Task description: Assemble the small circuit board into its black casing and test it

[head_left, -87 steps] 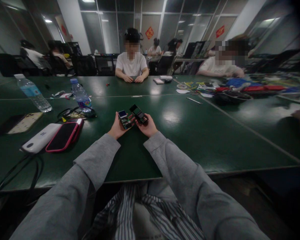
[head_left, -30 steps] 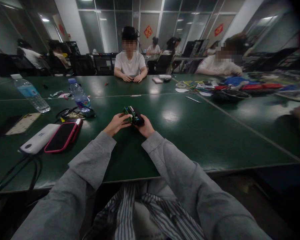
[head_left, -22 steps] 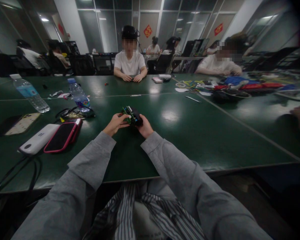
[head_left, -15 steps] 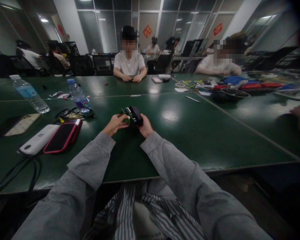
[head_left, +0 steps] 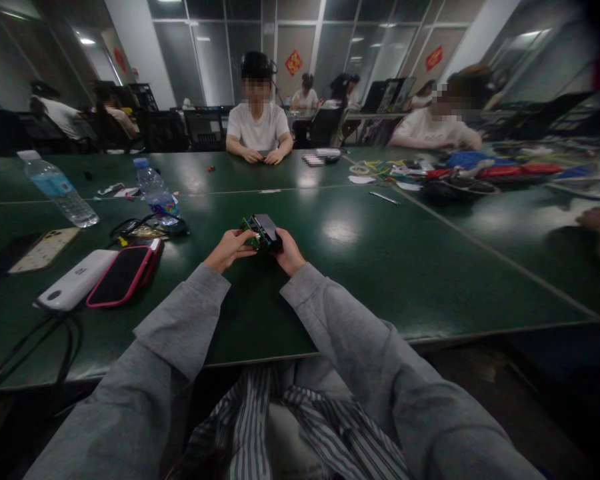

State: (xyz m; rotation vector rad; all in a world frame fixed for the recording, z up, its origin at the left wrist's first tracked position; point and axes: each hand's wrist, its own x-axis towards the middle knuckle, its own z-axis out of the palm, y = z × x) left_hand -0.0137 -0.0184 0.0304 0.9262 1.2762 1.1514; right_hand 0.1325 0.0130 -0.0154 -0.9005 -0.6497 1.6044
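Observation:
Between my hands, just above the green table (head_left: pixel 360 280), is a small electronic device made of a green circuit board (head_left: pixel 253 235) and a black flat-faced part (head_left: pixel 266 225). My left hand (head_left: pixel 229 248) pinches the circuit board at its left side, thumb on top and fingers beneath. Around the right edge of the black part my right hand (head_left: pixel 290 252) is closed, its thumb along the side. The two parts sit close against each other; whether they are joined I cannot tell. A grey sheen lies on the black part's upper face.
On the left lie a red-framed phone (head_left: pixel 121 275), a white power bank (head_left: pixel 77 280), another phone (head_left: pixel 45 250), cables and two water bottles (head_left: pixel 155 190) (head_left: pixel 60 190). A pen-like stick (head_left: pixel 385 198) and a heap of wires (head_left: pixel 460 170) lie right. People sit across the table.
The black part has tilted in my hands, so its flat face now catches the light. My hands have kept nearly the same place and grip.

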